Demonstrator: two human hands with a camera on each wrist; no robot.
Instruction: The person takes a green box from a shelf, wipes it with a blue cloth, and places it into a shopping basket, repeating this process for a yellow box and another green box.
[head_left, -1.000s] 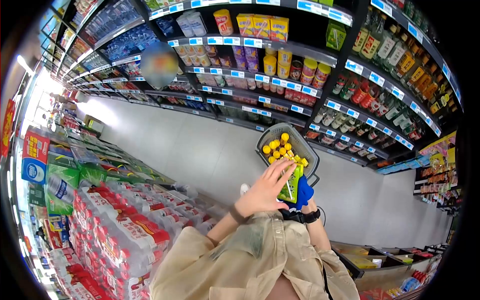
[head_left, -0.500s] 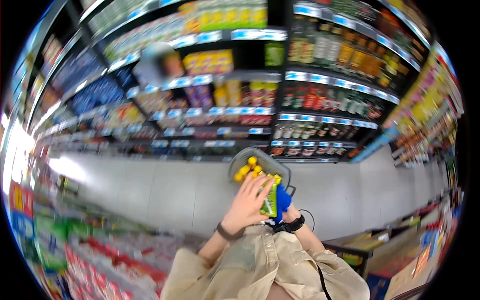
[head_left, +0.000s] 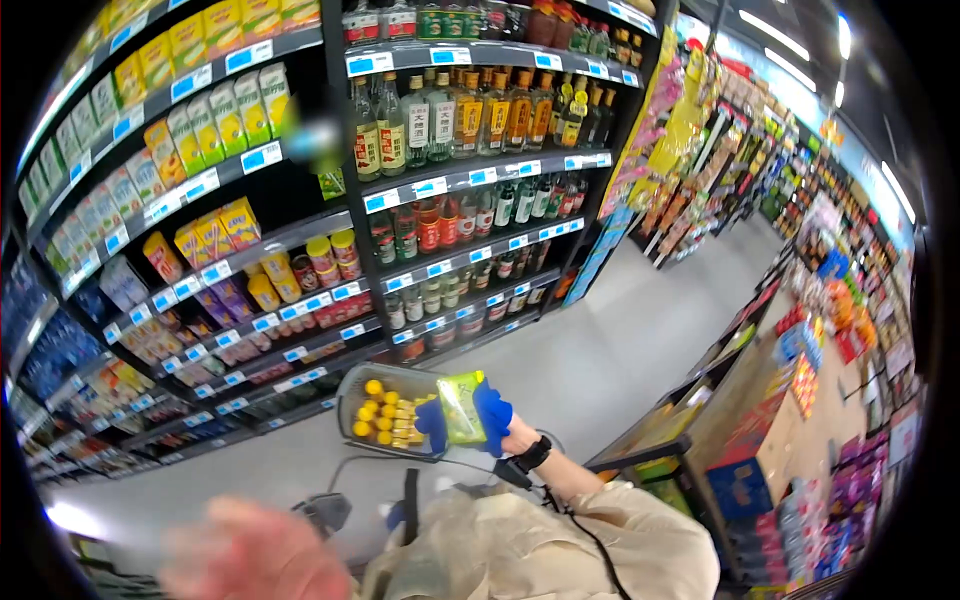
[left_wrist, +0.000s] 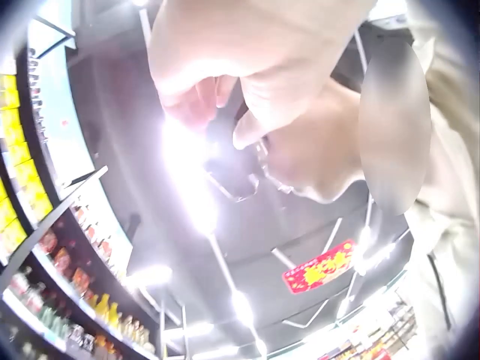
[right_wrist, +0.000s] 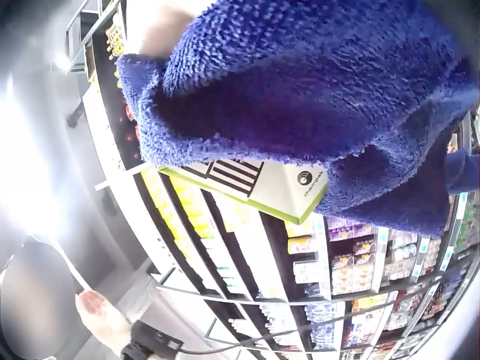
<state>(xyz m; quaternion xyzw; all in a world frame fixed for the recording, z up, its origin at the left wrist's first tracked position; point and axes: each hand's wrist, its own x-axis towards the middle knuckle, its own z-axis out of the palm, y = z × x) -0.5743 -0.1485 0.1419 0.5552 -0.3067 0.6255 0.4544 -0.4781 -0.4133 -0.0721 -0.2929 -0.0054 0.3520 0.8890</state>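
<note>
Up front, green packet (head_left: 461, 406) in right hand (head_left: 497, 418)

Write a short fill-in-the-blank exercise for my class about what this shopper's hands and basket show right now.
1. The right hand, wrapped in a blue cloth, holds a ____ packet.
2. The basket holds items with ____ caps.
3. The packet is held just above the ____.
4. The left hand holds ____ in the head view.

Missing words: green; yellow; basket; nothing
</note>
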